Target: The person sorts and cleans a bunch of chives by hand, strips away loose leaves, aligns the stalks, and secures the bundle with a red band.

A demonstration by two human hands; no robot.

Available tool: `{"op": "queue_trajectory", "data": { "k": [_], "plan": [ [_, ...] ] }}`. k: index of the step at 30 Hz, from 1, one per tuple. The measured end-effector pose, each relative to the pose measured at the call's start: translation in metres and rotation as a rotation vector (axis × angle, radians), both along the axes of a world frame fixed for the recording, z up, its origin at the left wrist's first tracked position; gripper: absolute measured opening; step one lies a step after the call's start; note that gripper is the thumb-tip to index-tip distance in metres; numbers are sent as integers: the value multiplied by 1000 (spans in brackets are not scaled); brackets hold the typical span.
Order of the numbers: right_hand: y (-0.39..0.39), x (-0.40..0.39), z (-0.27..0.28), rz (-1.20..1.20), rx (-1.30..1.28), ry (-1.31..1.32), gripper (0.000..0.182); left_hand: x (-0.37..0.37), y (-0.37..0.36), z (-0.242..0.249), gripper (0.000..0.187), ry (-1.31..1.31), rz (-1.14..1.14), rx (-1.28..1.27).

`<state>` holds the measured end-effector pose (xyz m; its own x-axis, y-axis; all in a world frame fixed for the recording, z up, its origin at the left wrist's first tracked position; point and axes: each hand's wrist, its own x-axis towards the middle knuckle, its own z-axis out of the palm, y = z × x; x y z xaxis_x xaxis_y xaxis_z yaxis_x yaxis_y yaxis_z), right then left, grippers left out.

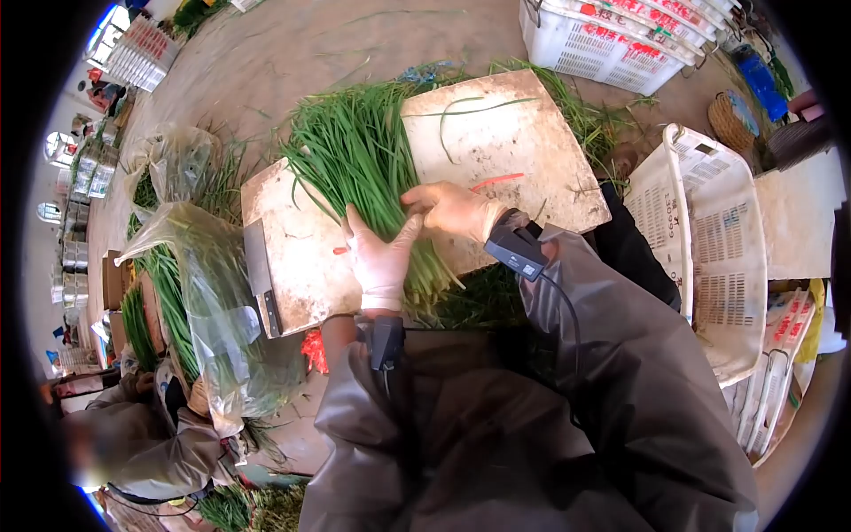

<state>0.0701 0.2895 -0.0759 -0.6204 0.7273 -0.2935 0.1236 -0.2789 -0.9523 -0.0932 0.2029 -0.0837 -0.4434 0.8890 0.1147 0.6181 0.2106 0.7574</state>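
Head camera view: a thick bundle of long green chives [355, 151] lies across a worn, pale tabletop [523, 142], its cut ends toward the person. Both gloved hands rest on it; the left hand [381, 262] lies flat, grip open, while the right hand [454, 210] curls over the stalks.

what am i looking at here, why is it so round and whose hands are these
One camera, worn on a person's head, looks down through a wide lens, which bends the edges. Both gloved hands are that person's own, with a small device strapped at each wrist. The left hand and right hand rest on a bundle of green chives lying across a worn board. A cleaver lies at the board's left edge. A white crate stands to the right, and another person is at lower left.
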Motion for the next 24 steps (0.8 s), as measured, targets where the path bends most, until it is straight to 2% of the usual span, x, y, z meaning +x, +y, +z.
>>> {"op": "queue_trajectory", "data": {
  "k": [3, 4, 7, 9, 11, 13, 15, 17, 20, 24],
  "plan": [
    [-12, 12, 7, -162, -158, 28, 47, -2, 4, -3, 121, -48, -4, 3],
    [-22, 17, 12, -231, 24, -91, 36, -1, 4, 0, 120, -51, -9, -10],
    [-54, 43, 22, -62, 360, -136, 29, 0, 2, 8, 118, -48, -8, -50],
    [-83, 58, 46, 513, 275, -63, 25, -1, 2, 10, 119, -58, -13, -63],
    [-111, 47, 43, 954, 268, -33, 34, -3, 4, 3, 118, -20, -9, -73],
    [-138, 34, 33, 1087, 317, -169, 45, -5, 7, 0, 117, -18, -10, -69],
    [-148, 13, 6, 904, 440, -229, 48, -7, 8, -5, 117, -73, -4, -66],
    [-141, -3, 6, 480, 509, -270, 46, -8, 7, -7, 116, -71, -3, -81],
    [-152, -13, 5, 406, 547, -322, 43, -6, 7, -5, 113, -10, 7, -118],
    [-156, -9, 8, 487, 529, -315, 38, -3, 5, -8, 111, -66, 17, -54]
  ]
}}
